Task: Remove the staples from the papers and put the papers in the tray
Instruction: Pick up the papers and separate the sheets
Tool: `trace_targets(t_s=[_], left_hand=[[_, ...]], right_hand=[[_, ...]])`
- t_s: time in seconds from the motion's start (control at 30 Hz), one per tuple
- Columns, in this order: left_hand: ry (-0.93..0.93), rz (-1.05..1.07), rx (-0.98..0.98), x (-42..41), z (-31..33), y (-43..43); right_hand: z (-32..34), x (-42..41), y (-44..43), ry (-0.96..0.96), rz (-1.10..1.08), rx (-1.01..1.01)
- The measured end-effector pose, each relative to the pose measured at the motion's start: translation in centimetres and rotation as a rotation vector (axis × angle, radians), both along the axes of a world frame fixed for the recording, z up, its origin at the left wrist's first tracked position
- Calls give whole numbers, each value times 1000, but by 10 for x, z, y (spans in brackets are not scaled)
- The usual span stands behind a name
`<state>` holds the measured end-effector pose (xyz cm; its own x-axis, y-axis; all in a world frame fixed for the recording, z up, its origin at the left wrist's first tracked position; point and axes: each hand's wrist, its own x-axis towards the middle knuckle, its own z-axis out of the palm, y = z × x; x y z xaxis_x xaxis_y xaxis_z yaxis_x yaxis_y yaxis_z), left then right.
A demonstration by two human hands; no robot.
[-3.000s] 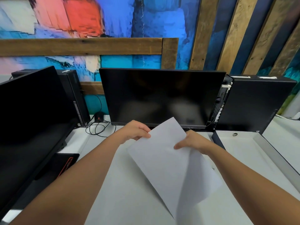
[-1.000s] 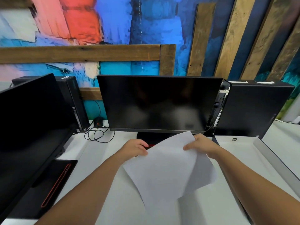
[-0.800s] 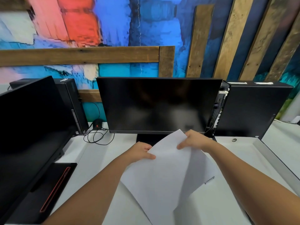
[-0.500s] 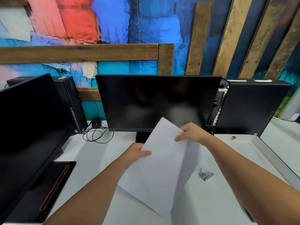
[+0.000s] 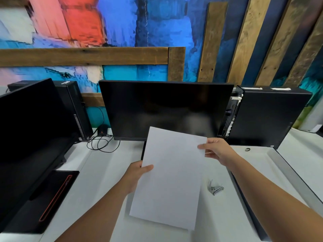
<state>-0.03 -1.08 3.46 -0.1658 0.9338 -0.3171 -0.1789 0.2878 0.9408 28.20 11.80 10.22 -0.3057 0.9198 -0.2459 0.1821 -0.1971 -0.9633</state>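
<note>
Left of the tray (image 5: 293,177), held papers (image 5: 171,172)

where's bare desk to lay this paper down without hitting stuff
Bare desk lies between the left monitor's base and the left hand, in front of the cables. The tray floor right of the right hand looks mostly bare too. Crowded: the staple remover beside the paper.
</note>
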Motion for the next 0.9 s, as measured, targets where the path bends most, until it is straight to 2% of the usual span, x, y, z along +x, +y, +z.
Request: trace_targets(t_s=[0.37,0.63,0.7,0.83,0.9], left_hand=[[-47,-75,-68,5,-8,-5],[59,20,-24,15,-18,-4],[59,45,-32,14,-22,-4],[51,69,-37,11,-26,-5],[53,86,-45,12,-28,-5]], right_hand=[[-6,-3,0,-4,20,39],[-22,-8,1,-3,11,0],[-30,-6,2,-4,-56,-23],[-63,12,5,-235,-256,-83],[-82,24,5,-459,-258,-147]])
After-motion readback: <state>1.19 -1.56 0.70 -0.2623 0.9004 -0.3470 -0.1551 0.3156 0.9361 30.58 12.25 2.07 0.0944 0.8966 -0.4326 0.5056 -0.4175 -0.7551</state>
